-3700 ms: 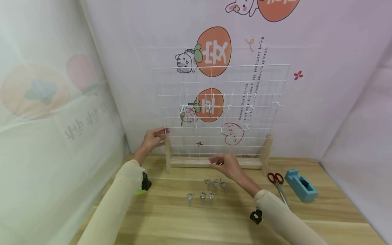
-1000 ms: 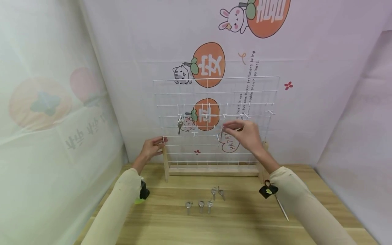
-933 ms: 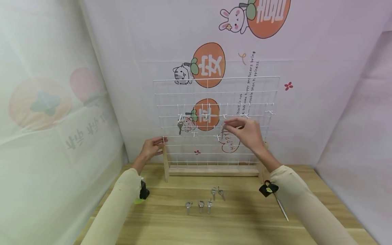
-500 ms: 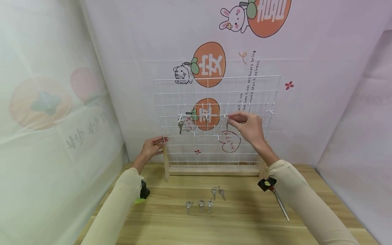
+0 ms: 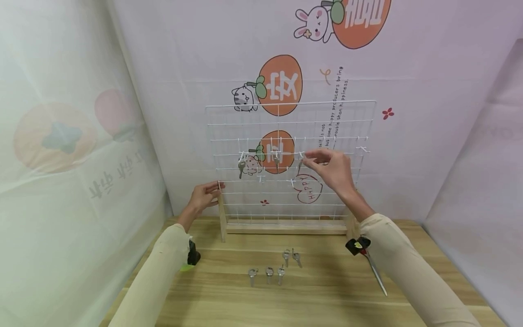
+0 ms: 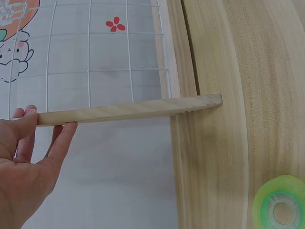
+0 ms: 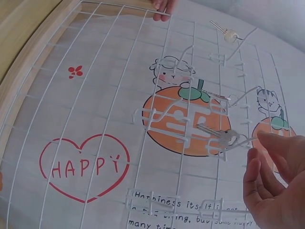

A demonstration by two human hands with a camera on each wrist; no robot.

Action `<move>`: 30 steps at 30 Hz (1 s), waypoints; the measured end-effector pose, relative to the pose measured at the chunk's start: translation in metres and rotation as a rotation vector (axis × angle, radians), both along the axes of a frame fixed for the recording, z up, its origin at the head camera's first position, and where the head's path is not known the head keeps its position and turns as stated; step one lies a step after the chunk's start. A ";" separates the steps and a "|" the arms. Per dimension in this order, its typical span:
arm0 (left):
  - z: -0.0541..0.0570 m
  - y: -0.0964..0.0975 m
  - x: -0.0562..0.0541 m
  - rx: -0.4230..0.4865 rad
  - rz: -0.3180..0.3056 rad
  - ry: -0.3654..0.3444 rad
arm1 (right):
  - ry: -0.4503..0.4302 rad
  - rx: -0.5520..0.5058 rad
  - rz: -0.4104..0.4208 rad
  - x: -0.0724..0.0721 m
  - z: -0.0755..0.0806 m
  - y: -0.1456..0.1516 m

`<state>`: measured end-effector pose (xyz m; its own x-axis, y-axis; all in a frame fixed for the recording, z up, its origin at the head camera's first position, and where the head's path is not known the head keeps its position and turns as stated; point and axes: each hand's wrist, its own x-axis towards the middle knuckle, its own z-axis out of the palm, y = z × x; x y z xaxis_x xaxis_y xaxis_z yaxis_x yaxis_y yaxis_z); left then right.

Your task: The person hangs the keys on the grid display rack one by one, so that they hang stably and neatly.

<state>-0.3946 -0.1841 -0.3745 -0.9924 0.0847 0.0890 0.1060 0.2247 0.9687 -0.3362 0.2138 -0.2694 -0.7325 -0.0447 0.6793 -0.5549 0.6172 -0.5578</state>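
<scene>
A white wire grid rack [image 5: 286, 193] stands upright in a wooden stand [image 5: 286, 229]. My left hand [image 5: 205, 196] grips the rack's left wooden post [image 6: 128, 109], thumb on one side and fingers on the other. A silver key [image 7: 219, 134] hangs on a white hook in the right wrist view. My right hand [image 7: 279, 176] is at that hook's tip, its bent fingers just off the key's head. Two more keys hang farther left: one key [image 5: 241, 168] on the left hook and another key [image 5: 276, 160] beside it.
Several loose keys [image 5: 269, 273] lie in two rows before the rack. Scissors [image 5: 376, 274] lie partly under the right sleeve. A green tape roll [image 6: 281, 202] sits left of the rack. White hooks [image 5: 362, 149] jut from the grid; a printed cloth [image 5: 429, 150] hangs behind.
My right hand has risen from the table to the grid with a key, then shifted to an upper hook, where the key now hangs. My left hand keeps its grip on the post.
</scene>
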 end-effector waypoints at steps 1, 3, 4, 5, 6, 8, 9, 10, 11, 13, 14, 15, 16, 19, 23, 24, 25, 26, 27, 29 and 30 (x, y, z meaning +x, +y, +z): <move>0.000 0.000 0.000 0.001 0.000 0.000 | 0.004 0.003 0.004 0.001 0.000 0.000; 0.001 -0.001 0.000 0.004 0.002 -0.001 | 0.014 0.012 0.016 0.003 0.000 0.000; 0.001 -0.002 0.000 0.004 0.002 -0.001 | 0.017 0.016 0.024 0.005 -0.001 0.000; 0.001 -0.002 0.000 0.006 0.000 -0.001 | 0.018 0.023 0.031 0.006 -0.002 0.001; 0.001 -0.002 -0.001 0.007 -0.001 -0.001 | 0.017 0.029 0.039 0.008 -0.003 0.000; 0.000 -0.002 -0.001 0.005 -0.002 0.000 | 0.000 0.037 0.054 0.012 -0.005 0.000; 0.000 -0.003 -0.002 0.004 -0.003 0.000 | -0.013 0.042 0.059 0.014 -0.006 0.000; 0.000 -0.003 -0.002 0.005 -0.003 0.000 | -0.028 0.047 0.064 0.016 -0.007 0.000; 0.000 -0.003 -0.003 0.007 -0.003 0.000 | -0.042 0.052 0.070 0.018 -0.009 0.000; -0.001 -0.003 -0.003 0.008 0.001 0.000 | -0.075 0.056 0.080 0.021 -0.012 -0.001; -0.002 -0.003 -0.004 0.007 0.003 0.000 | -0.089 0.058 0.084 0.022 -0.013 -0.002; -0.002 -0.003 -0.004 0.005 0.003 0.001 | -0.096 0.063 0.090 0.023 -0.016 -0.002; -0.002 -0.003 -0.004 0.002 0.004 0.001 | -0.103 0.066 0.095 0.024 -0.018 -0.002; -0.003 -0.003 -0.005 -0.006 0.010 0.003 | -0.109 0.072 0.112 0.027 -0.026 -0.002; -0.003 -0.001 -0.005 -0.006 0.018 -0.003 | -0.112 0.075 0.139 0.029 -0.040 -0.002; -0.003 -0.001 -0.005 -0.004 0.019 -0.006 | -0.115 0.077 0.143 0.029 -0.044 -0.002; -0.003 -0.001 -0.005 -0.004 0.020 -0.008 | -0.120 0.077 0.147 0.029 -0.048 -0.001; -0.004 -0.001 -0.005 -0.001 0.022 -0.011 | -0.125 0.080 0.151 0.029 -0.051 -0.001; -0.004 0.000 -0.005 -0.001 0.023 -0.012 | -0.130 0.082 0.154 0.029 -0.055 -0.001; -0.003 0.000 -0.006 0.001 0.024 -0.014 | -0.138 0.084 0.157 0.029 -0.061 -0.002; -0.004 0.000 -0.006 0.006 0.026 -0.016 | -0.141 0.085 0.161 0.028 -0.065 -0.002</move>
